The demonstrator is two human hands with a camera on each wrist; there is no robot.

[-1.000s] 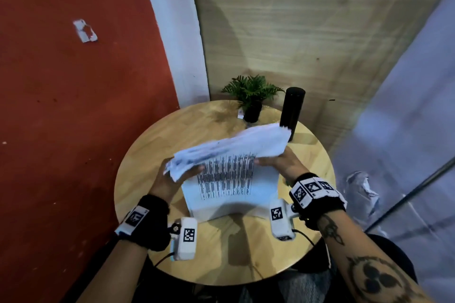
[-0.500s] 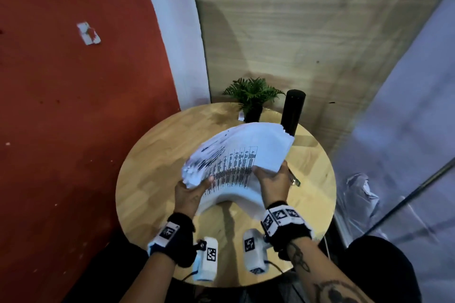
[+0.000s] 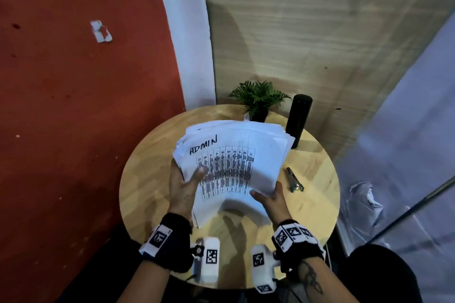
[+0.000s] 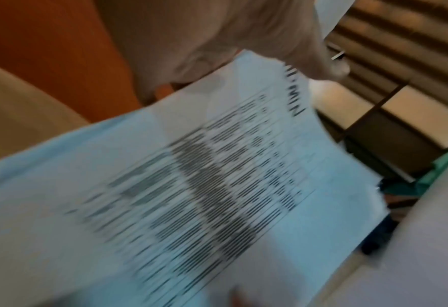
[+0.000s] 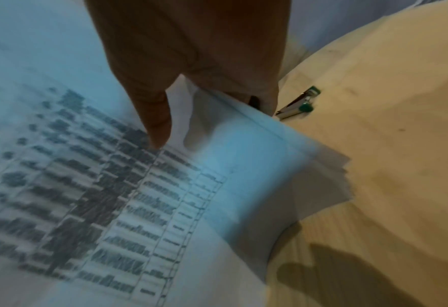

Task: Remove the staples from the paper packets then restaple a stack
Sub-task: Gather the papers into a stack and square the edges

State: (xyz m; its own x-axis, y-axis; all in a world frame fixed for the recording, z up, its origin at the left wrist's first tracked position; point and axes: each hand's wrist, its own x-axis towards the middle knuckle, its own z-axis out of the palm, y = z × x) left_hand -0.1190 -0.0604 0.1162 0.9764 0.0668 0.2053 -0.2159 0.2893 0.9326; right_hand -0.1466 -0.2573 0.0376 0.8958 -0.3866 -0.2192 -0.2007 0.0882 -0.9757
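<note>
A thick stack of white printed sheets (image 3: 234, 162), its top page marked "ADMIN" above a table of dark rows, is held up over the round wooden table (image 3: 147, 179). My left hand (image 3: 183, 187) grips the stack's left edge, thumb on the top page. My right hand (image 3: 270, 198) grips the lower right edge, thumb on top and fingers beneath. The stack bows upward at its near end. The printed page fills the left wrist view as stack (image 4: 191, 197) and the right wrist view as stack (image 5: 112, 197). A small metal staple remover (image 3: 294, 179) with green tips lies on the table right of the stack, also staple remover (image 5: 297, 106).
A small potted fern (image 3: 258, 98) and a tall black cylinder (image 3: 298, 118) stand at the table's far edge. A red wall is at the left and a wood panel behind. Bare tabletop shows left of and in front of the stack.
The stack was flipped from folded over with its back up to face-up, showing "ADMIN". Both hands drew nearer to me and the staple remover came into view.
</note>
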